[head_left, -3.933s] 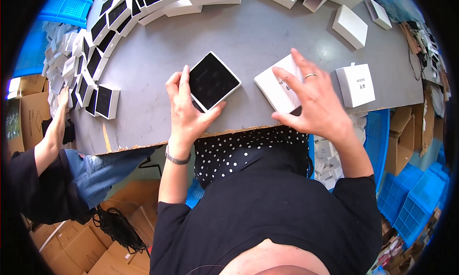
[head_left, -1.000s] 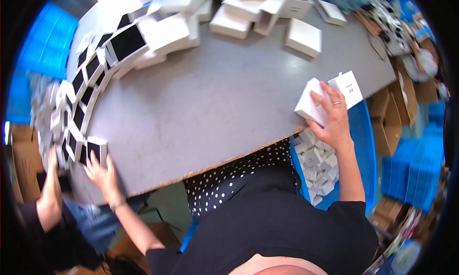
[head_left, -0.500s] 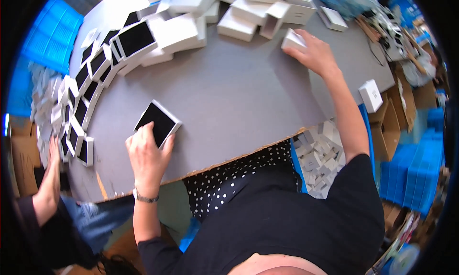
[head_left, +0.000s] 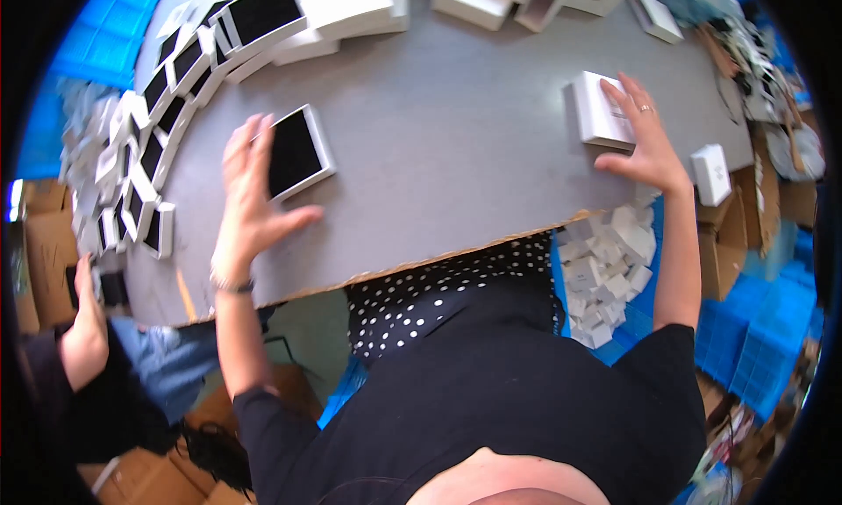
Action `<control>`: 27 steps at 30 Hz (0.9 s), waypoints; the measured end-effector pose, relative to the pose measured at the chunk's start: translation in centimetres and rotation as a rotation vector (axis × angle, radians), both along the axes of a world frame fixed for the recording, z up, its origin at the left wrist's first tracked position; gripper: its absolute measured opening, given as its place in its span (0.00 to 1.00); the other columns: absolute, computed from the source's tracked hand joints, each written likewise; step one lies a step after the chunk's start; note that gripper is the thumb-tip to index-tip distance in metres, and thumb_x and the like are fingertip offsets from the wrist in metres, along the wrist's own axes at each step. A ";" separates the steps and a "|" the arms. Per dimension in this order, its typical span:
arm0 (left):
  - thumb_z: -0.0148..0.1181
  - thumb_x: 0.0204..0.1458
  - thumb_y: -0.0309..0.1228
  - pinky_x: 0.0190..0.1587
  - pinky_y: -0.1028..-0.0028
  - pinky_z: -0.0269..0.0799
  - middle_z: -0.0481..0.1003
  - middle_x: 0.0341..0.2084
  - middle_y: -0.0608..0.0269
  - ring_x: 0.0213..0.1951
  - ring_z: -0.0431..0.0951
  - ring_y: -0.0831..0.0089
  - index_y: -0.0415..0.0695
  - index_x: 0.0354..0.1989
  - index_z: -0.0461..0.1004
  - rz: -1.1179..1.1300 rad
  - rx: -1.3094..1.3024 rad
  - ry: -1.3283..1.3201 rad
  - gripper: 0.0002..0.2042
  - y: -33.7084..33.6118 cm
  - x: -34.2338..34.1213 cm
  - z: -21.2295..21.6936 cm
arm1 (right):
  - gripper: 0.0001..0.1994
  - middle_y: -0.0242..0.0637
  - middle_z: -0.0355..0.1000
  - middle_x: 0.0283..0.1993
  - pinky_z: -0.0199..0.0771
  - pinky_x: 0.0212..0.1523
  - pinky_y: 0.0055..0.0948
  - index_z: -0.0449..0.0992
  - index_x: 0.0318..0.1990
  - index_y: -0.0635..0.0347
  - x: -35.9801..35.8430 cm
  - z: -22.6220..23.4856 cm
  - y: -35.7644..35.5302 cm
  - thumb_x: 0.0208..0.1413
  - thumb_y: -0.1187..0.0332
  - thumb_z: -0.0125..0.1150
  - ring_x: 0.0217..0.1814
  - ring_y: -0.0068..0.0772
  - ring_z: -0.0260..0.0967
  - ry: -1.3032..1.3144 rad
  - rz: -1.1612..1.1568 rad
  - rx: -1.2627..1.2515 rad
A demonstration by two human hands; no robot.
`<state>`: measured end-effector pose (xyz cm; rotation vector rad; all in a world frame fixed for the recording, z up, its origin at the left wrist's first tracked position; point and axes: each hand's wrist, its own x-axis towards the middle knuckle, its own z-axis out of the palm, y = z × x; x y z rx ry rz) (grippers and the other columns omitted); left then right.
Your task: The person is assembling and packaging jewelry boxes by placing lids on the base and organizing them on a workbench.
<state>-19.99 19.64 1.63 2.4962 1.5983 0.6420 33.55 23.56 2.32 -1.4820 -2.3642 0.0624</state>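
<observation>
A shallow white box part with a black inside lies on the grey table in front of me to the left. My left hand is beside its left edge, fingers stretched and thumb spread wide; whether the fingertips touch it I cannot tell. Farther right, a closed white box rests on the table. My right hand is at its right side with fingers spread, the fingertips over its top and the thumb apart near its lower corner.
White boxes are heaped along the far edge, and black-lined box parts curve down the left side. A single white box sits at the right edge. A blue crate of small white pieces stands below the table. Another person's hand is at left.
My right hand has come nearer with the white box and loosened its fingers. My left hand has slid off the black-lined box part's near side to its left and opened.
</observation>
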 end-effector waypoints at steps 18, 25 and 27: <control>0.79 0.35 0.37 0.66 0.55 0.59 0.61 0.62 0.48 0.64 0.59 0.48 0.42 0.71 0.59 0.115 -0.078 -0.222 0.50 -5.1 8.1 -4.0 | 0.61 0.35 0.56 0.76 0.51 0.75 0.53 0.60 0.73 0.41 -13.9 0.3 -1.6 0.21 0.54 0.85 0.77 0.48 0.50 -0.091 0.589 -0.281; 0.79 0.34 0.38 0.66 0.53 0.58 0.60 0.61 0.43 0.62 0.59 0.47 0.37 0.72 0.54 0.212 -0.026 -0.295 0.54 -6.3 11.8 -4.8 | 0.54 0.48 0.64 0.65 0.62 0.69 0.49 0.64 0.70 0.52 -16.0 -2.3 -2.0 0.28 0.55 0.82 0.69 0.59 0.54 0.142 0.274 -0.099; 0.79 0.34 0.38 0.66 0.53 0.58 0.60 0.61 0.43 0.62 0.59 0.47 0.36 0.72 0.54 0.227 -0.035 -0.263 0.54 -6.4 11.8 -4.8 | 0.51 0.50 0.64 0.64 0.64 0.68 0.49 0.65 0.69 0.55 -16.0 -2.6 -2.2 0.30 0.56 0.80 0.69 0.59 0.54 0.164 0.298 -0.079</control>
